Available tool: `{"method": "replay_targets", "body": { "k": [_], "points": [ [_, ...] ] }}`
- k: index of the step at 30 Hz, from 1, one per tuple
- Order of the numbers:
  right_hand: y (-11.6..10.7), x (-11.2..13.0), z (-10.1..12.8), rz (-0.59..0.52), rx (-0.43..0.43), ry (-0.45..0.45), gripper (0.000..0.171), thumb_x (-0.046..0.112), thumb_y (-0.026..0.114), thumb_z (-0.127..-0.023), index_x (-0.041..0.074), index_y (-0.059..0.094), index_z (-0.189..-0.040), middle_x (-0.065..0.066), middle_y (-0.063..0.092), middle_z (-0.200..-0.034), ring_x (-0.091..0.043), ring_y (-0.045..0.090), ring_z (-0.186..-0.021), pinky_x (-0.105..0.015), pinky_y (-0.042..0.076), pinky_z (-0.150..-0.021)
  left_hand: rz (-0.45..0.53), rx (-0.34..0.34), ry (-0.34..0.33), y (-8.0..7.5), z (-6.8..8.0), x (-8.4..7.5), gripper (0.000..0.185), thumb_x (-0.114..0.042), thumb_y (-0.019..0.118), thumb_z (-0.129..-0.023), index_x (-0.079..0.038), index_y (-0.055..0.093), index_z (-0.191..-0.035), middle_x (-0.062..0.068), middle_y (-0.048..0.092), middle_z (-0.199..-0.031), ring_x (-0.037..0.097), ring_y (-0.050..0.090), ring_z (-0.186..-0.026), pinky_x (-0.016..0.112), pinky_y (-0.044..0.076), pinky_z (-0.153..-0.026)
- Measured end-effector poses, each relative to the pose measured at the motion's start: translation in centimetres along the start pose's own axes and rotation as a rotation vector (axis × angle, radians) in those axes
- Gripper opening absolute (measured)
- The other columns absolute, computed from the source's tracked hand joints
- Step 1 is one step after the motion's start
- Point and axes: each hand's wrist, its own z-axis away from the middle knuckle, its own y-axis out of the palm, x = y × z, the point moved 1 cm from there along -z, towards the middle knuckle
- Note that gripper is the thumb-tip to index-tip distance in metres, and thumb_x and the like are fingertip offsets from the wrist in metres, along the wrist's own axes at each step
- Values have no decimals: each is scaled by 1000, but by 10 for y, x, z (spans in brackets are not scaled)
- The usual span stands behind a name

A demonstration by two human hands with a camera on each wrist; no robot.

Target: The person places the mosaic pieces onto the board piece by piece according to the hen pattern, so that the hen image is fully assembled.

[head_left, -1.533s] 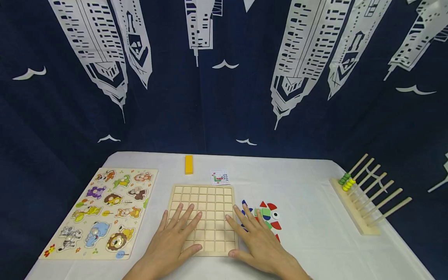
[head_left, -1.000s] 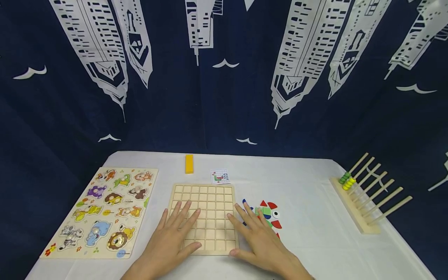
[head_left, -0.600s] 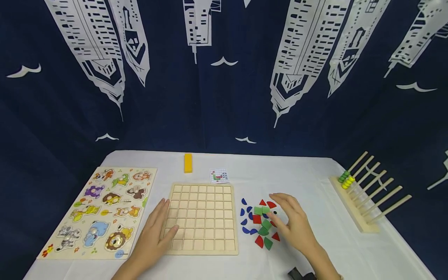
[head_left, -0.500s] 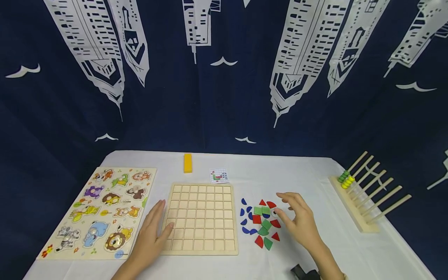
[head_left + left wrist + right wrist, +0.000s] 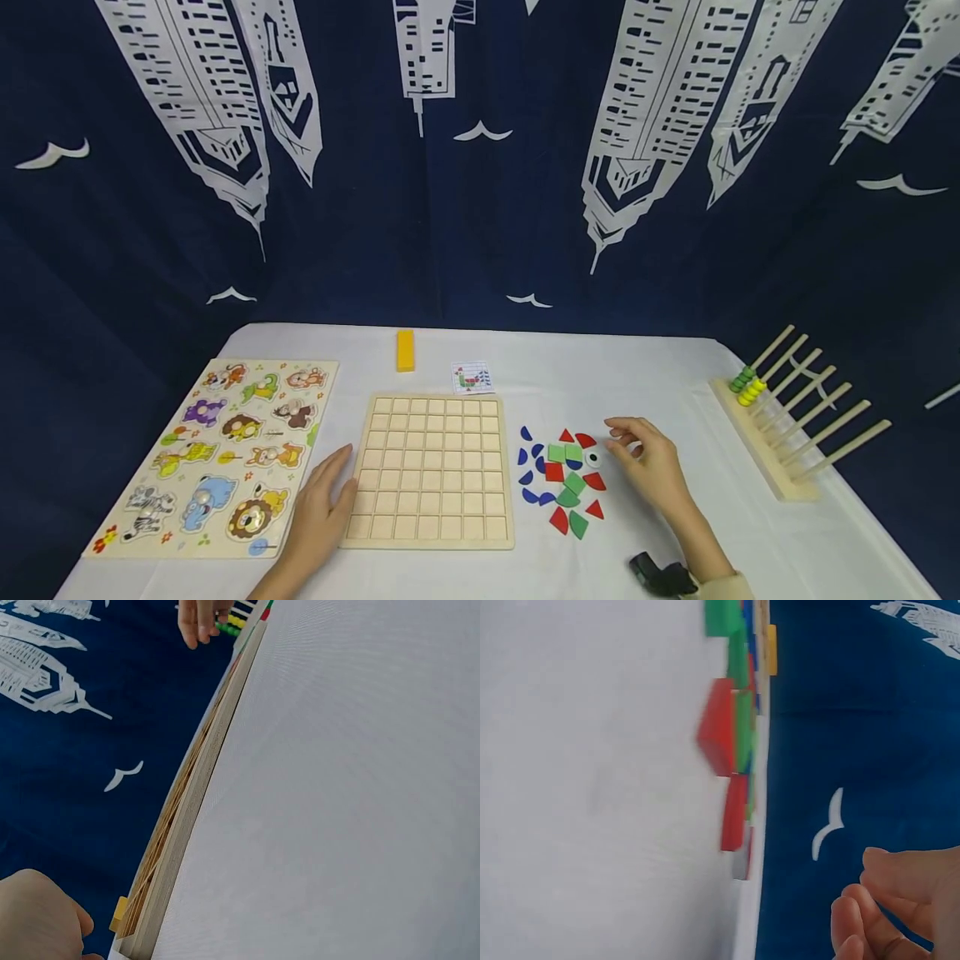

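My left hand [image 5: 318, 512] is at the left edge of a square wooden grid board [image 5: 435, 458], fingers relaxed, thumb by the rim. In the left wrist view that hand [image 5: 37, 919] shows beside the board's side edge [image 5: 199, 787]. To the right of the board lie several flat pieces: a red square [image 5: 553, 472], green squares [image 5: 574, 483], blue curved pieces [image 5: 528, 496] and a white disc [image 5: 592, 458] with a black dot. My right hand [image 5: 652, 467], loosely bent, hovers just right of them. In the right wrist view its fingers [image 5: 847, 919] hold nothing.
An animal puzzle board [image 5: 225, 458] lies at left. Behind the grid board are a yellow block [image 5: 405, 351] and a small picture card [image 5: 472, 377]. A peg rack [image 5: 765, 442] with green and yellow beads stands at right. A black device [image 5: 662, 575] is by the right wrist.
Both hands have moved apart from over the grid board: the left to its left edge, the right past the pieces to the right. The pieces that were covered now show.
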Motion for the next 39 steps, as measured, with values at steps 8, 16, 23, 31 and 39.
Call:
{"method": "replay_targets", "body": {
  "k": [8, 16, 23, 31, 39],
  "points": [
    [18, -5, -20, -2, 235, 80, 26, 0, 73, -83, 4, 70, -108, -2, 66, -88, -11, 54, -78, -19, 47, -64, -39, -38, 66, 1, -1, 4, 40, 9, 56, -88, 10, 57, -128, 22, 57, -135, 40, 50, -127, 21, 31, -114],
    [35, -9, -39, -58, 459, 92, 25, -2, 68, -86, 5, 70, -110, -2, 67, -94, -17, 59, -89, -30, 57, -82, -84, -66, 110, 4, 0, 5, 33, 14, 60, -84, 11, 65, -116, 19, 65, -126, 37, 56, -121, 45, 40, -103],
    [42, -12, -44, -70, 540, 64, 22, -1, 68, -87, 5, 73, -107, 0, 65, -90, -14, 55, -84, -19, 53, -76, -84, -95, 129, 5, -1, 6, 32, 15, 62, -81, 12, 66, -113, 20, 66, -124, 37, 59, -118, 42, 40, -101],
    [42, -14, -48, -50, 539, 58, 18, 2, 70, -86, 4, 73, -103, 1, 63, -85, -13, 54, -79, -18, 51, -69, -59, -24, 87, 5, -3, 5, 32, 13, 59, -84, 13, 64, -117, 23, 62, -129, 43, 53, -126, 53, 41, -105],
    [46, -13, -50, -19, 520, 52, 18, 3, 73, -83, 1, 75, -101, 2, 65, -80, -12, 54, -74, -18, 50, -64, -50, -22, 83, 4, -3, 7, 32, 13, 59, -85, 13, 64, -116, 24, 62, -129, 44, 53, -127, 53, 41, -105]
  ]
}}
